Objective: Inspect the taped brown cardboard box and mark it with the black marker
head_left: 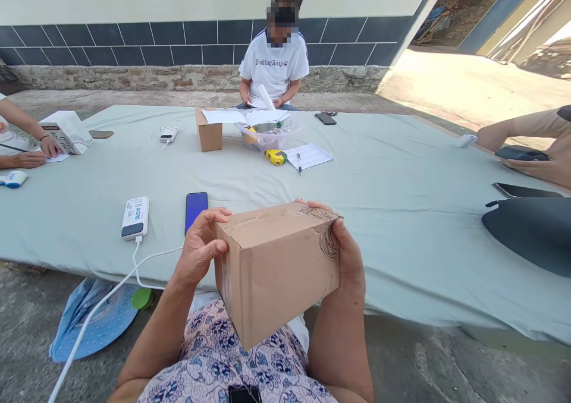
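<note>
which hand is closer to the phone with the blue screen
Left. The left hand sits just below the blue-screened rectangular smartphone; the right hand is far to its right, past the brown cardboard box.

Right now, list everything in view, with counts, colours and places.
Sheet: 1, pale green, on the ground.
Cardboard boxes: 2, brown, one on the sheet, one in hand.
Power bank: 1, white, on the sheet.
Phones: 4, blue-screened, black, tan, on the sheet.
Plastic bowl: 1, clear, far on the sheet.
Tape measure: 1, yellow, beside the bowl.
Papers: several, white, beside the tape measure.
Other people: 3, around the sheet.
Left hand: 1, on the box's left side.
Right hand: 1, on its right end.
</note>
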{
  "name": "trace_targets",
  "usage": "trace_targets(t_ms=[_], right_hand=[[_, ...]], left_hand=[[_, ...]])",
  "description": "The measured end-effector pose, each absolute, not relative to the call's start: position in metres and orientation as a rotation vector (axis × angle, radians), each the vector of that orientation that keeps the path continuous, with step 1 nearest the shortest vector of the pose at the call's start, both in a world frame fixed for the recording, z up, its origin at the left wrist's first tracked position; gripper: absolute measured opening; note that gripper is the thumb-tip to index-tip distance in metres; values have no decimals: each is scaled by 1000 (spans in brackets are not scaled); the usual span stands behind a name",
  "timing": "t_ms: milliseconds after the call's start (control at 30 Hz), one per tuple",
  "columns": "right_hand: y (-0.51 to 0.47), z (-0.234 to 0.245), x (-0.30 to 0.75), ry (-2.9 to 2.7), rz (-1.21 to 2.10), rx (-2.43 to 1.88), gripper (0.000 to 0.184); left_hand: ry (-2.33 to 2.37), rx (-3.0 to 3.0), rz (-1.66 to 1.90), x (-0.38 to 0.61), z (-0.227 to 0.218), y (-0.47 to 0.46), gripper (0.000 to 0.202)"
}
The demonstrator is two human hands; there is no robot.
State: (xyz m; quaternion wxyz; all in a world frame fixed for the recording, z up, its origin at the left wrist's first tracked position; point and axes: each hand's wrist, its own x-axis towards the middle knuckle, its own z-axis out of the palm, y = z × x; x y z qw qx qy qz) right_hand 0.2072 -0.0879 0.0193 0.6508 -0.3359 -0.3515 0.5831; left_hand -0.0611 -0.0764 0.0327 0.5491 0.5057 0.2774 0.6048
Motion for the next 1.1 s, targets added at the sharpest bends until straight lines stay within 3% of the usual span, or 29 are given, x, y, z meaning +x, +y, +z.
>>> trace_targets(t_ms=[300,667,767,900,1100], right_hand=[[-91,20,203,-800,1319,-763,46],[-86,17,204,-759,1338,-774,46],[-85,17,203,-718,1338,-776,46],[-81,15,206,-630,1306,-800,45],[-73,6,216,-609,1161,-815,44]], left_hand=[[534,1022,1323,-61,36,-78,30],[605,971,1372,-57,37,-77,29],[637,928,1333,-53,38,-79,36],[621,900,1190,-49,35,-82,65],[626,1038,1065,-50,27,-81,73]])
